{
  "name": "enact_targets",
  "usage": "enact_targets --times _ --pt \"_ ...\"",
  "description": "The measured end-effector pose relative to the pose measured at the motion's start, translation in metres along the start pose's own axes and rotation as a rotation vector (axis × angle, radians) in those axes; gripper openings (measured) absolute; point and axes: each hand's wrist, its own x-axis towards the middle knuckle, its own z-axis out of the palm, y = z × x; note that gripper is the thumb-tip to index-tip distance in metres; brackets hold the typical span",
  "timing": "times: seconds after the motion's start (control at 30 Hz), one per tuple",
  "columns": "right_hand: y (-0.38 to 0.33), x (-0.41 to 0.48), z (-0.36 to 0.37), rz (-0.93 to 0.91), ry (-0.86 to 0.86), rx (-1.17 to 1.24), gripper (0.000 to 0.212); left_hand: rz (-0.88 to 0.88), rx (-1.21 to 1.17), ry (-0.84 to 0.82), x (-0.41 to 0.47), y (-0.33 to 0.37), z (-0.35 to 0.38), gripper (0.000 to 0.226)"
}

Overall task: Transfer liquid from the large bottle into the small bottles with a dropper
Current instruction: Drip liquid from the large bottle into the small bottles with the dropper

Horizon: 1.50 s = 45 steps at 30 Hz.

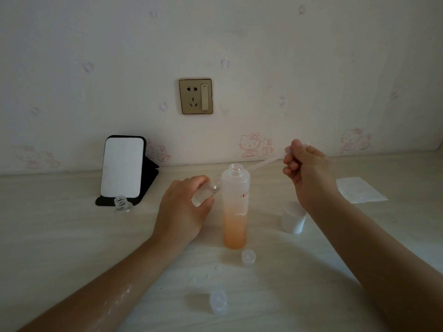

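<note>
Head view, centre frame: my left hand (184, 207) grips a tilted small bottle (206, 191) just beside the open, upright large bottle (235, 207); to its right my right hand (306, 168) pinches the dropper (263, 162), tip near that bottle's mouth

A pale wood-grain counter (60, 236) runs up to a wall covered in cream wallpaper (311, 56), which is printed with faint pink cartoon cats (250, 144) and small scattered motifs. A gold-framed socket plate (195, 96) sits on the wall above the middle of the counter, with two outlets on its left half and a tall white switch on its right. Back left, near the wall, a round-cornered mirror (122, 166) leans tilted on a black folding stand (149, 173), its face showing plain white, and at the far right a thin white tissue (359, 190) lies flat on the counter.
</note>
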Motion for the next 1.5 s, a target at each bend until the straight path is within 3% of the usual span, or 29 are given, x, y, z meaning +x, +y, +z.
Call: enact_targets --times 0.2,0.5,0.73,0.83,0.97,1.1,1.2,1.23,1.3,1.4,1.5 --pt "0.0 -0.001 0.001 -0.002 0.009 0.03 0.026 -0.041 -0.014 0.0 -0.001 -0.001 0.002 0.035" --pt "-0.001 0.002 -0.001 0.02 0.085 0.067 0.025 -0.312 -0.095 -0.014 0.012 -0.01 0.002 0.03" --pt "0.0 0.002 0.0 0.018 0.082 0.044 0.024 -0.398 -0.109 -0.022 0.014 -0.017 0.006 0.045" --pt "-0.001 0.002 0.0 0.019 0.08 0.045 0.025 -0.379 -0.212 0.076 0.011 -0.014 0.003 0.056" --pt "-0.004 0.003 -0.002 0.034 0.092 0.063 0.025 -0.146 -0.604 0.354 0.006 0.002 -0.019 0.034" --pt "-0.007 0.005 -0.003 0.057 0.096 0.097 0.023 -0.087 -0.76 0.053 -0.001 0.025 -0.027 0.057" --pt "-0.01 0.006 -0.005 0.064 0.101 0.117 0.023 -0.209 -0.785 -0.282 -0.004 0.037 -0.025 0.101" --pt "-0.011 0.006 -0.005 0.065 0.101 0.123 0.023 -0.173 -0.76 -0.356 -0.008 0.04 -0.023 0.101" --pt "-0.012 0.005 -0.006 0.063 0.1 0.135 0.023 -0.056 -0.674 -0.428 -0.019 0.044 -0.021 0.079" --pt "-0.014 0.006 -0.005 0.069 0.104 0.149 0.023 -0.031 -0.699 -0.372 -0.025 0.047 -0.016 0.048" --pt "-0.017 0.006 -0.005 0.082 0.102 0.185 0.023 -0.066 -0.771 -0.322 -0.022 0.046 -0.018 0.037"
